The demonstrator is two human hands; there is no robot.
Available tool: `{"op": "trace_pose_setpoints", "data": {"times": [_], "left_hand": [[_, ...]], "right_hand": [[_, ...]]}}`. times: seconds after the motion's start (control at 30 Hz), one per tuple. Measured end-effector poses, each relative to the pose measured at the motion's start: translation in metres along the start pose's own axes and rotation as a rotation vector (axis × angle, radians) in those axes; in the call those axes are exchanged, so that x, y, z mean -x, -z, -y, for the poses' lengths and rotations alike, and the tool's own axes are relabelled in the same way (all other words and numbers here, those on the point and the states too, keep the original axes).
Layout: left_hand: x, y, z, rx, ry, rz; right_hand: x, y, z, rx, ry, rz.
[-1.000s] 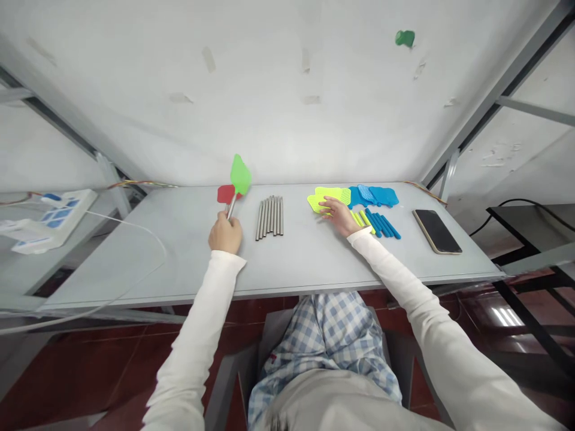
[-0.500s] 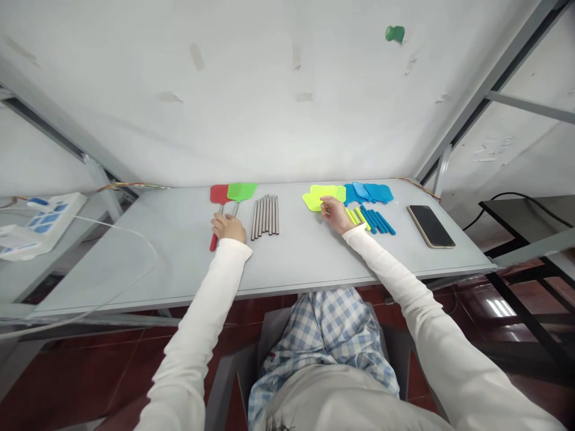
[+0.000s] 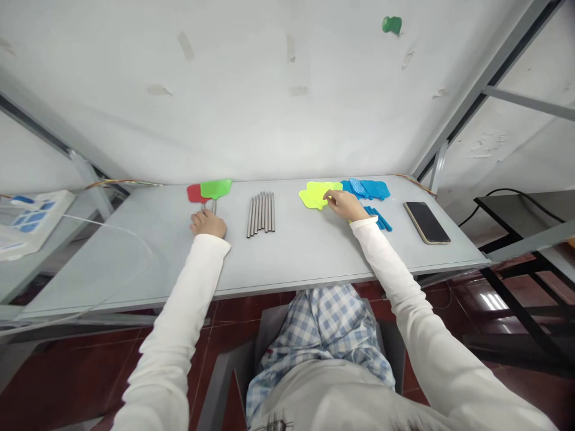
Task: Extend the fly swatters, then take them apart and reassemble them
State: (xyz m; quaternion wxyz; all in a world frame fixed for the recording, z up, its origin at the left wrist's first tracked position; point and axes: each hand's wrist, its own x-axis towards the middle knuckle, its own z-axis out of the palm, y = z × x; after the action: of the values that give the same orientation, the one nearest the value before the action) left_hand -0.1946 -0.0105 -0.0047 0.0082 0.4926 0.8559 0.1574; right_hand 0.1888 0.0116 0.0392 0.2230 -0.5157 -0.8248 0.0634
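My left hand [image 3: 208, 224] is closed over the lower ends of two fly swatters, one with a red head [image 3: 194, 193] and one with a green head [image 3: 217, 188]. Its palm hides their handles. My right hand [image 3: 348, 205] has its thumb and fingertips pinched at the edge of the yellow fly swatter heads [image 3: 317, 194], which overlap each other. Blue fly swatter heads [image 3: 375, 189] lie just beyond that hand. Blue handles [image 3: 381, 219] show partly beside the wrist, while the yellow handles are mostly covered by the hand.
Several metal rods [image 3: 260, 214] lie side by side between my hands. A phone [image 3: 426, 222] rests at the right of the grey table [image 3: 287, 263]. To the left are a white cable [image 3: 135, 236] and a white-and-blue item [image 3: 40, 221]. The wall stands directly behind.
My left hand has slid to the left, and the red and green fly swatters moved with it. My right hand has shifted slightly over the handles, its fingertips still by the yellow heads.
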Motion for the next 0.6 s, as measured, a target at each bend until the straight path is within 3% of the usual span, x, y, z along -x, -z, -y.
{"op": "trace_pose_setpoints", "data": {"times": [0.07,0.17,0.33,0.47,0.6], "left_hand": [[-0.001,0.004,0.001,-0.03,-0.055,-0.01],[0.014,0.011,-0.017,-0.067,-0.109,-0.064],[0.056,0.006,-0.077,-0.009,-0.473,-0.015],[0.072,-0.004,-0.106,0.062,-0.488,0.021],[0.076,-0.008,-0.111,0.153,-0.471,0.079]], "right_hand": [[0.004,0.008,-0.006,0.159,-0.023,0.074],[0.013,0.014,-0.008,0.34,-0.186,0.071],[0.025,0.01,-0.01,0.467,-0.391,0.086],[0.028,0.001,-0.01,0.407,-0.331,0.095],[0.027,-0.004,-0.007,0.238,-0.107,0.128]]}}
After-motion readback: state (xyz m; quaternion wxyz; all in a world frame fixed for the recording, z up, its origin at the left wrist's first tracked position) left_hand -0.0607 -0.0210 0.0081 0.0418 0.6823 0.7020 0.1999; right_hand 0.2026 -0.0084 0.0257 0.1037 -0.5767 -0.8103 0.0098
